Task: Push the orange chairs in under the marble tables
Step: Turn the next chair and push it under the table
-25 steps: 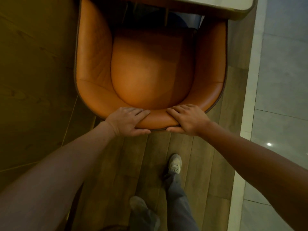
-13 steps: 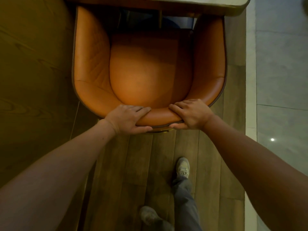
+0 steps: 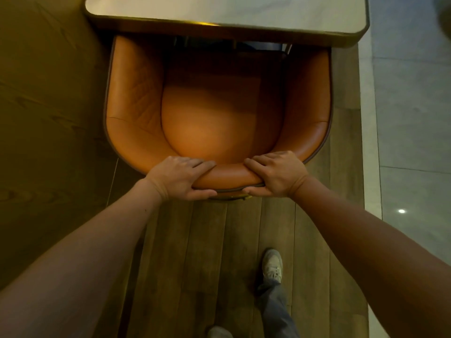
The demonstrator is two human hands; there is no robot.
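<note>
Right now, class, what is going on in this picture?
A person stands behind an orange tub chair, with the left hand and the right hand both gripping the top of its backrest. The chair's front sits under the marble table edge, but most of the seat is uncovered. One shoe is forward on the wood floor.

Dim, warm light pools brightest on the seat of the orange chair [image 3: 210, 128], the marble table [image 3: 244, 11] shadows its front, a small glare spot dots the tiled floor [image 3: 415, 142], and the wide-angle edges bend, perhaps slightly blurred.
</note>
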